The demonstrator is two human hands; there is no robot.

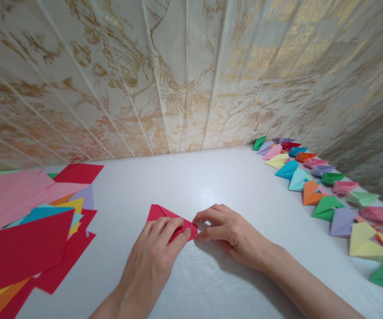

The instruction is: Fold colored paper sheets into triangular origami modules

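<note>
Red, pink, blue and yellow sheets (28,248) lie fanned out flat, well to the left of the paper (160,212). The paper is a small red piece folded to a point, and it lies on the white tabletop (211,177) close in front of the person.

The left hand (154,257) rests on the paper's near edge. Its fingers are straight and close together, with the tips pressing the layers down, so it is flat rather than gripping. The right hand (231,232) meets the paper at its right tip. Thumb and forefinger are closed on that corner in a pinch, and the other fingers are loosely curled above the tabletop.

This looks like a crease being set at that tip. Sharpening it would call for the left hand to pin the layers while the pinch runs along the fold.

Well to the right of the paper, a row of folded pieces (324,208) in many colours runs along the wall.
</note>
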